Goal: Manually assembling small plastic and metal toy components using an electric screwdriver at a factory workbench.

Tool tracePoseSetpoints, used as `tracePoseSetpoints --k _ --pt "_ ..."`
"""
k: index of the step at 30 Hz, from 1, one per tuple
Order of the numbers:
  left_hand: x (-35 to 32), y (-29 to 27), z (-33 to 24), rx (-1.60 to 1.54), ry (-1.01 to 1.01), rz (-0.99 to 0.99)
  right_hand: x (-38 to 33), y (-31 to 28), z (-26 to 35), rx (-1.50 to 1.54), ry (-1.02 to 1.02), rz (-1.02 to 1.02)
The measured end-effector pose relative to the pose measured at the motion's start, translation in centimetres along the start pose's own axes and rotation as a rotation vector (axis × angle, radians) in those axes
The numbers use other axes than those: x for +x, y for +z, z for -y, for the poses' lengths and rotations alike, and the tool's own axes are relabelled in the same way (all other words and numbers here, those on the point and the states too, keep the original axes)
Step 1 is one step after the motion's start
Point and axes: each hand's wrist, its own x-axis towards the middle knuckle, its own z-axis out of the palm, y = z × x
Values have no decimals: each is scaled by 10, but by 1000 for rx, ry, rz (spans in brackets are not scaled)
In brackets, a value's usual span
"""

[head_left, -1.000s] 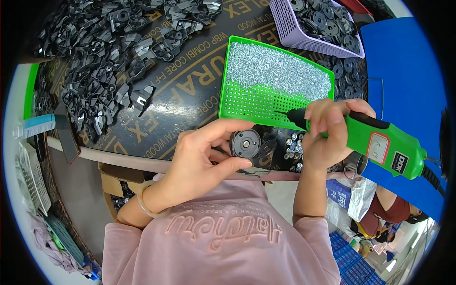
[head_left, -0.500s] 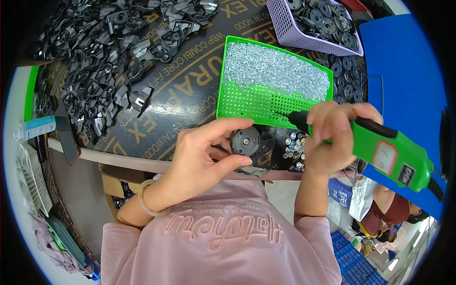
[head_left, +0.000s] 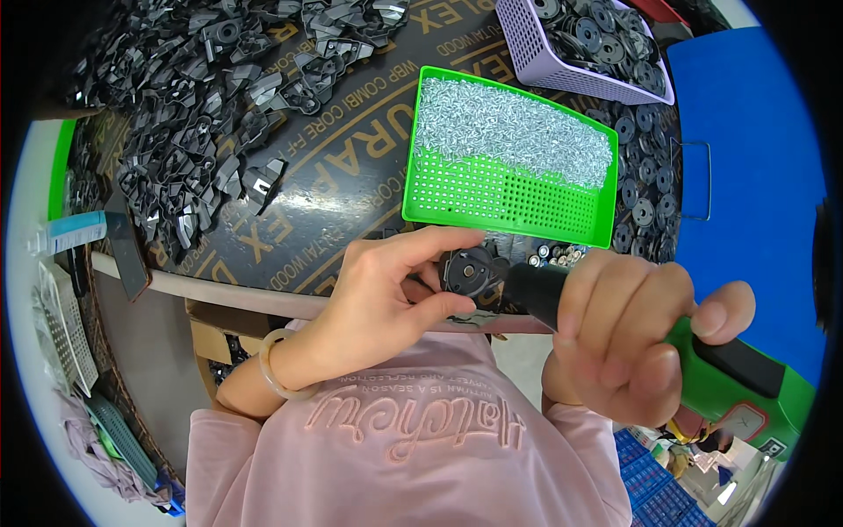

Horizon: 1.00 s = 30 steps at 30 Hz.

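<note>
Between the thumb and fingers of my left hand (head_left: 373, 285) is a round black plastic disc part (head_left: 468, 272), held near the table's front edge. My right hand (head_left: 623, 338) wraps round a green electric screwdriver (head_left: 742, 382) with a black nose. The nose points left at the disc part and sits close beside it; whether the bit touches the part cannot be made out. Just beyond both hands lies a green perforated tray (head_left: 457, 191), its far half covered with small silvery screws (head_left: 509, 121). Small metal cylinders (head_left: 558, 255) lie between tray and right hand, partly hidden.
A heap of angular black plastic parts (head_left: 189, 132) covers the table's left side. At the far right stands a purple basket (head_left: 524, 48) of black discs, with loose discs (head_left: 645, 211) in front. A blue panel (head_left: 755, 167) borders the right. A dark flat slab (head_left: 127, 255) leans at the left edge.
My right hand has brought the screwdriver down and nearer, from above the tray's edge to beside the disc part. My left hand has shifted slightly right, still holding the part, which has turned a little.
</note>
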Motion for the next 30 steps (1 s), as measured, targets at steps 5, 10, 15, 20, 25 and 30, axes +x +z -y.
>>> tracePoseSetpoints --k 5,10,15,20,25,30 --pt "0 2 2 -6 -9 -18 -1 4 -3 -21 19 -30" --pt "0 2 1 4 4 -25 -2 2 -1 -35 17 -11" --pt "0 1 -1 73 57 -2 -4 2 0 -39 10 -11" --pt "2 5 -2 61 40 -8 -1 -3 1 -27 24 34" --pt "2 5 -1 39 30 -8 -2 -1 0 -27 2 8" --pt "1 5 0 -5 7 -8 -5 2 1 -38 13 -30"
